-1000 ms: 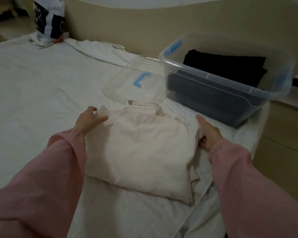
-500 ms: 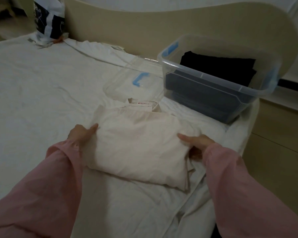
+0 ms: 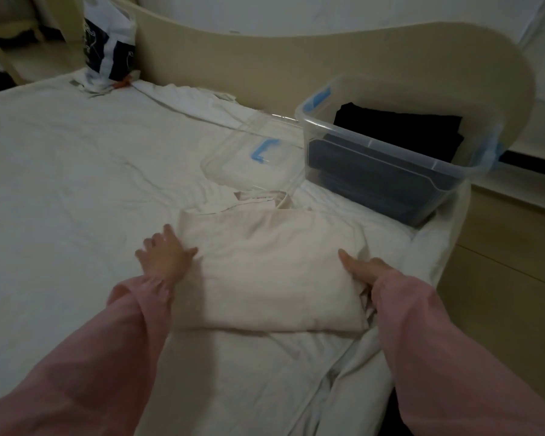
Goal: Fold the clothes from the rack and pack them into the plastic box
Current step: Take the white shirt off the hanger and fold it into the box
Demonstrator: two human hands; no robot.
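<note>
while a wide bed under a wrinkled white sheet serves as the folding surface, a clear plastic box with blue latches stands open at its right edge, already partly packed with dark folded clothes. a pale cream garment, folded into a rectangle, lies on the sheet near the box, not yet packed. the box's clear lid with a blue clip lies flat beside it. the left hand, fingers spread, rests at the garment's left edge; the right hand lays its thumb on the right edge, other fingers hidden. lifting it in looks next.
</note>
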